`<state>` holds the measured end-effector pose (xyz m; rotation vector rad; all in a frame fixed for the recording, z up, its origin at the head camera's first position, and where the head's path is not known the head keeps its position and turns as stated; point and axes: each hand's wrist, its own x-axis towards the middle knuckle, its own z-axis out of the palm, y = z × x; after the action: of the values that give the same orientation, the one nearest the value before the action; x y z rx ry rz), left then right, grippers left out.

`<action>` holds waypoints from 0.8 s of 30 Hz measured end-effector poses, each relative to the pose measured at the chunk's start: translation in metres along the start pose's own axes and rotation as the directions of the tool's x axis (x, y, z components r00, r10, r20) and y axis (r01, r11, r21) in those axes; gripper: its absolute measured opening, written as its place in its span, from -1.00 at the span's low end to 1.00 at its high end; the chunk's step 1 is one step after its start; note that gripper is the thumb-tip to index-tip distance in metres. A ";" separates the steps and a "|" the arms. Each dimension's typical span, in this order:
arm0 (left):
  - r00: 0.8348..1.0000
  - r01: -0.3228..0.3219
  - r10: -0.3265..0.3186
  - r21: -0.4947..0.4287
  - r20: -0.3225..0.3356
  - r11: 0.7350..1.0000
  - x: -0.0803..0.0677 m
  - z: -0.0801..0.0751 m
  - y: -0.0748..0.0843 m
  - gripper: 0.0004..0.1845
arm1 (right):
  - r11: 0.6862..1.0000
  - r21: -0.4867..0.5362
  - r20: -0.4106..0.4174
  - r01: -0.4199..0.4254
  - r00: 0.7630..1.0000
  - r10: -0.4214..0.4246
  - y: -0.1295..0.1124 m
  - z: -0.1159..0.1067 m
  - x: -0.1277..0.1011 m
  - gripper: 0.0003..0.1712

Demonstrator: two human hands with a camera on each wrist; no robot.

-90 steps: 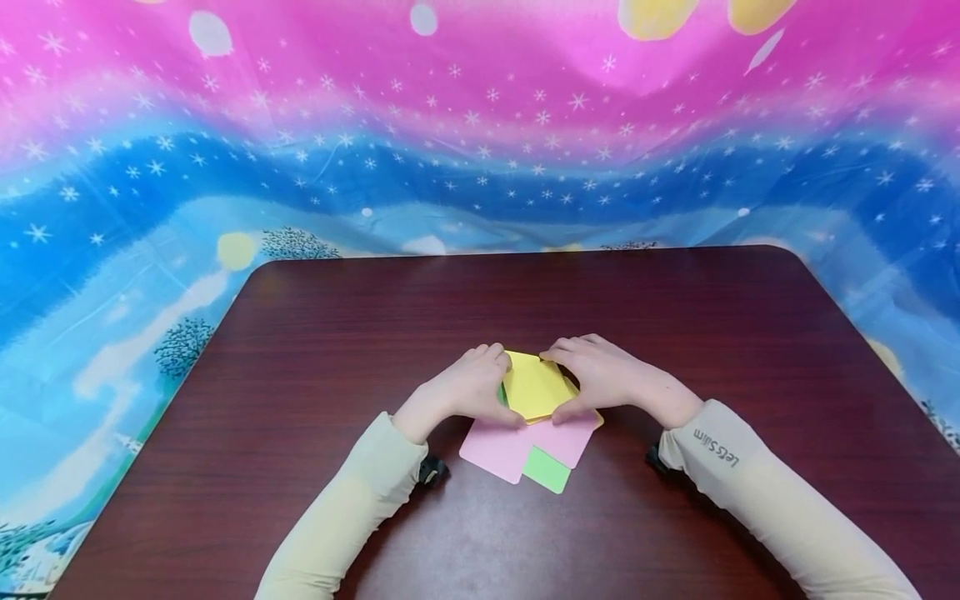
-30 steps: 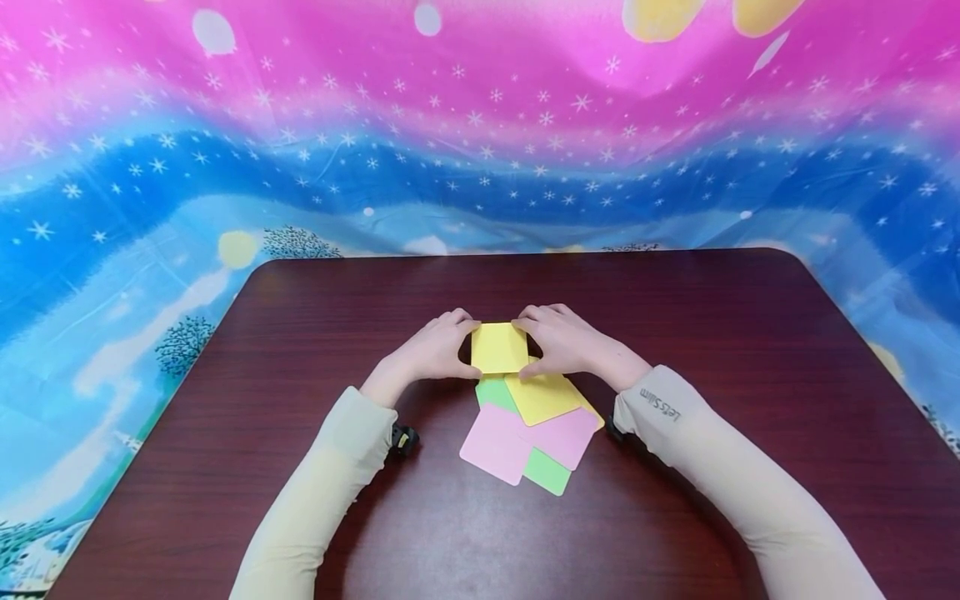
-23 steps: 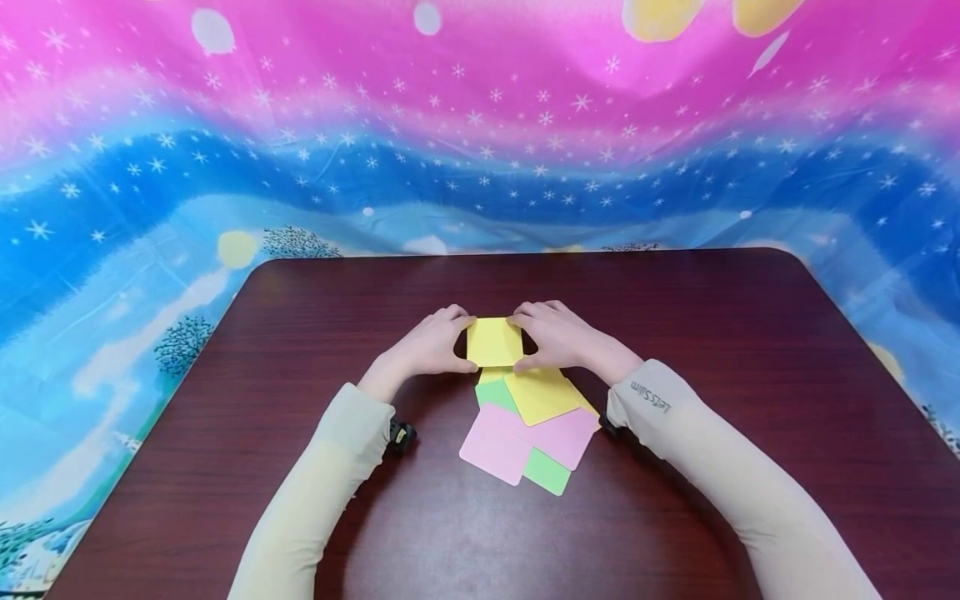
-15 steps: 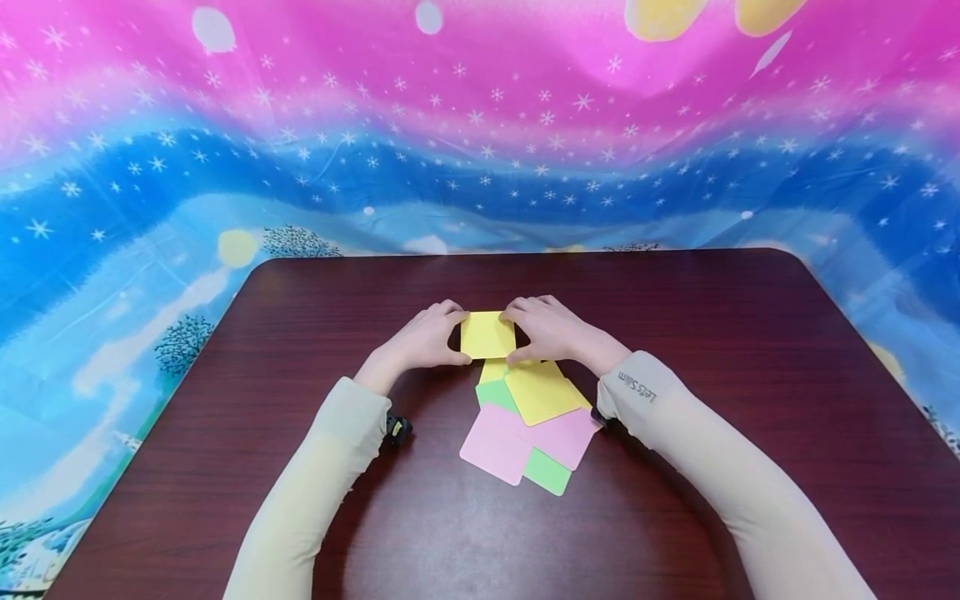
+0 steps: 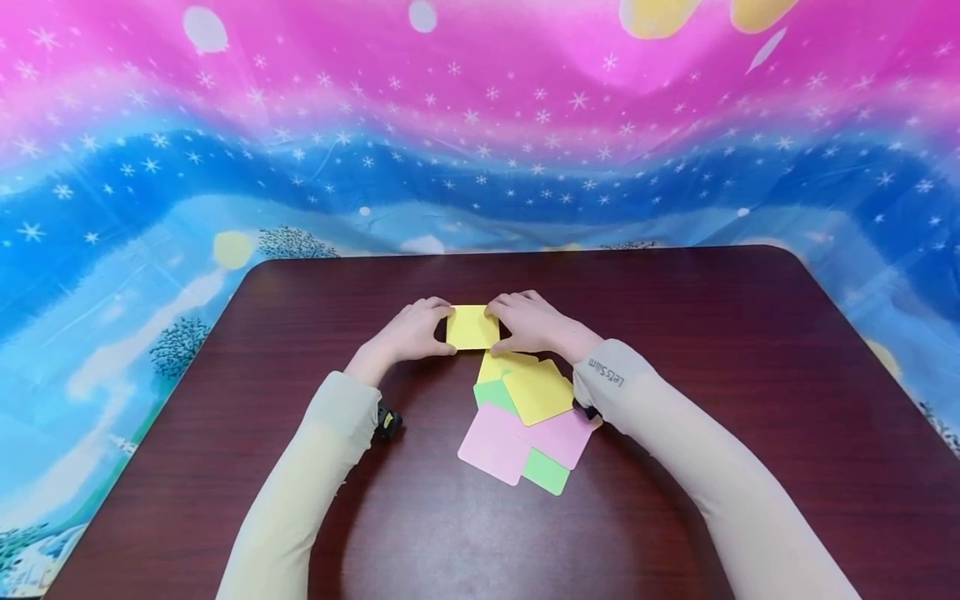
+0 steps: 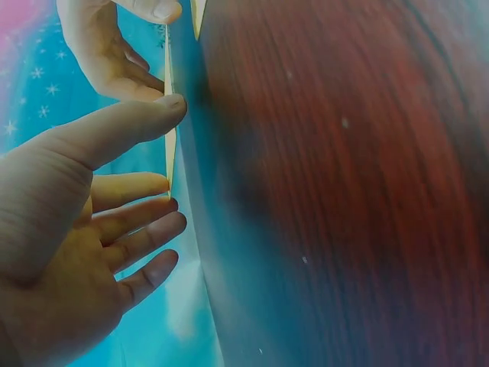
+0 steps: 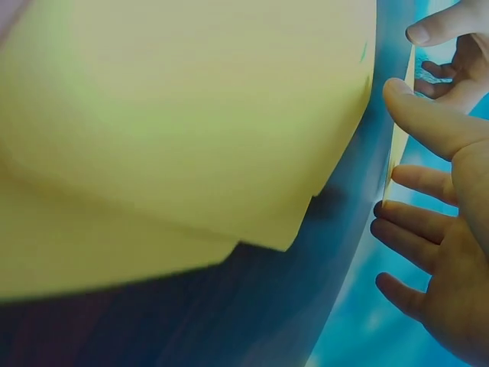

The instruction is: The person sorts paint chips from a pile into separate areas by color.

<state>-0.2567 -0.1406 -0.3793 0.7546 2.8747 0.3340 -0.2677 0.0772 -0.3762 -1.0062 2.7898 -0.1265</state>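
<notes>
A yellow rectangular card (image 5: pixel 472 327) is held level between both hands, beyond the pile of cards. My left hand (image 5: pixel 411 332) pinches its left edge between thumb and fingertips. On the opposite edge my right hand (image 5: pixel 528 325) grips it the same way. Seen edge-on in the left wrist view, the card (image 6: pixel 170 157) is a thin strip with the thumb on one side and fingers on the other. Just nearer lies a fanned pile: yellow cards (image 5: pixel 538 396) on top, then a green card (image 5: pixel 495 394) and pink cards (image 5: pixel 493 443). The right wrist overlaps the pile's right edge.
A second bit of green card (image 5: pixel 546 472) sticks out at the pile's near end. All lies on a dark red-brown wooden table (image 5: pixel 675 317). A pink and blue patterned cloth (image 5: pixel 480 125) hangs behind and beside it. Black straps (image 5: pixel 387 422) sit on the wrists.
Both hands have lifted the yellow card off the pile and carried it away to the far left. The pile, with another yellow card showing on top, has stayed put.
</notes>
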 end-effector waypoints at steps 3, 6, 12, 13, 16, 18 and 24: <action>1.000 0.006 -0.006 -0.014 0.007 1.000 -0.001 0.000 -0.005 -0.28 | 1.000 -0.011 0.009 -0.004 1.000 0.004 -0.003 0.001 0.005 -0.26; 1.000 0.015 -0.015 -0.032 0.015 0.999 -0.001 0.000 -0.009 -0.30 | 1.000 -0.014 0.021 -0.011 1.000 0.011 -0.005 0.002 0.011 -0.26; 0.999 0.034 -0.033 -0.072 0.020 0.997 0.000 -0.002 -0.019 -0.30 | 0.999 -0.022 0.045 -0.028 0.999 0.029 -0.010 0.000 0.024 -0.26; 0.999 0.039 -0.037 -0.078 0.021 0.996 0.000 -0.002 -0.020 -0.30 | 0.999 -0.022 0.048 -0.032 0.998 0.033 -0.010 0.000 0.026 -0.26; 0.999 0.044 -0.041 -0.100 0.026 0.994 0.001 -0.003 -0.025 -0.29 | 0.999 -0.026 0.053 -0.042 0.998 0.043 -0.012 -0.001 0.031 -0.25; 0.999 0.045 -0.042 -0.110 0.029 0.993 0.001 -0.004 -0.026 -0.29 | 0.998 -0.031 0.056 -0.049 0.997 0.051 -0.014 -0.003 0.033 -0.25; 0.998 0.047 -0.043 -0.127 0.038 0.991 0.003 -0.008 -0.028 -0.32 | 0.997 -0.045 0.086 -0.068 0.994 0.072 -0.015 -0.003 0.040 -0.25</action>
<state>-0.2736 -0.1642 -0.3793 0.6654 2.8002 0.4888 -0.2894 0.0402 -0.3765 -0.8988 2.7542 -0.0145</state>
